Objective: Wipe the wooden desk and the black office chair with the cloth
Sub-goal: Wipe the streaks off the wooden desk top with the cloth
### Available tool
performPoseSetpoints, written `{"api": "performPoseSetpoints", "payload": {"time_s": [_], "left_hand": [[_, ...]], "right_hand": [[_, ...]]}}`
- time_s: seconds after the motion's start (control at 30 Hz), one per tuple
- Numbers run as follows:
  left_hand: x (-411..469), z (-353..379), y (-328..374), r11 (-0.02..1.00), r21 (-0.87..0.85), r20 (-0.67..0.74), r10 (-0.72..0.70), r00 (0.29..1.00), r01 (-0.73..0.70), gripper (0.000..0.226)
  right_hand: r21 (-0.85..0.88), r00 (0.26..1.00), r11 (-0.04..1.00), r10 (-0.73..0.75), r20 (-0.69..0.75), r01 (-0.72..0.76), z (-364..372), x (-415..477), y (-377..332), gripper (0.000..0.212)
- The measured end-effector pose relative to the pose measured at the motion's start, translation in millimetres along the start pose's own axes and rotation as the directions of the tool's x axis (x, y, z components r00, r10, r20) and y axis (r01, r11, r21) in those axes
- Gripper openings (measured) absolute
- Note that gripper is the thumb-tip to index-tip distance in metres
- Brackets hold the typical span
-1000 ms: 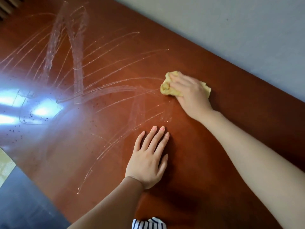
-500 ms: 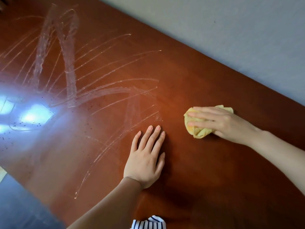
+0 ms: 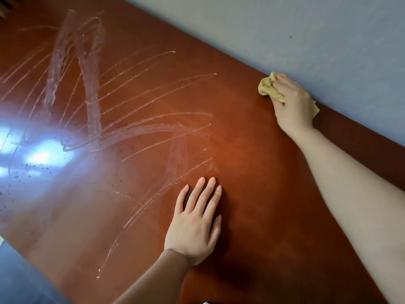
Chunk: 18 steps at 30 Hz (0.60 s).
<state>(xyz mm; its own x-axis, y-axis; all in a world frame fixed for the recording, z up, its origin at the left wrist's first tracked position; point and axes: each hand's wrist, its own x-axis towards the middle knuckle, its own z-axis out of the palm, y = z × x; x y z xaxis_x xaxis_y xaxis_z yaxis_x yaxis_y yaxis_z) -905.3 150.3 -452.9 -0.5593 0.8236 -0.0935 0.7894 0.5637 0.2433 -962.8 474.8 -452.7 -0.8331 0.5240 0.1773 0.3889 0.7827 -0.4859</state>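
While the table is mid-wipe, the chair is out of view and probably left to do.
Left grip lies flat, released, on the near table; wet streaks cover the left part; right grip grasps the yellow cloth at the far edge by the wall.

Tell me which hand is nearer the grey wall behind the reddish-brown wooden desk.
Right. The right hand, gripping a crumpled yellow cloth, sits at the wooden desk's back edge beside the grey wall; the left hand lies flat mid-desk, well away.
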Motion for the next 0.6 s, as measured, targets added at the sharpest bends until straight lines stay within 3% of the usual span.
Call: {"api": "performPoseSetpoints", "payload": {"time_s": [0.13,0.43,0.6], "left_hand": [[0,0,-1,1.000,0.001,0.006,-0.003,1.000,0.003,0.056],[1,-1,-1,1.000,0.010,0.022,-0.016,1.000,0.016,0.055],[-1,2,-2,1.000,0.000,0.014,-0.010,1.000,0.010,0.056]], "right_hand": [[-0.032,0.997,0.999,0.003,-0.080,-0.005,19,-17,-34,0.031],[0.032,0.972,0.977,-0.212,0.098,0.210,14,-134,-75,0.038],[0.079,0.887,0.922,-0.386,0.254,0.379,-19,-202,-48,0.047]]}}
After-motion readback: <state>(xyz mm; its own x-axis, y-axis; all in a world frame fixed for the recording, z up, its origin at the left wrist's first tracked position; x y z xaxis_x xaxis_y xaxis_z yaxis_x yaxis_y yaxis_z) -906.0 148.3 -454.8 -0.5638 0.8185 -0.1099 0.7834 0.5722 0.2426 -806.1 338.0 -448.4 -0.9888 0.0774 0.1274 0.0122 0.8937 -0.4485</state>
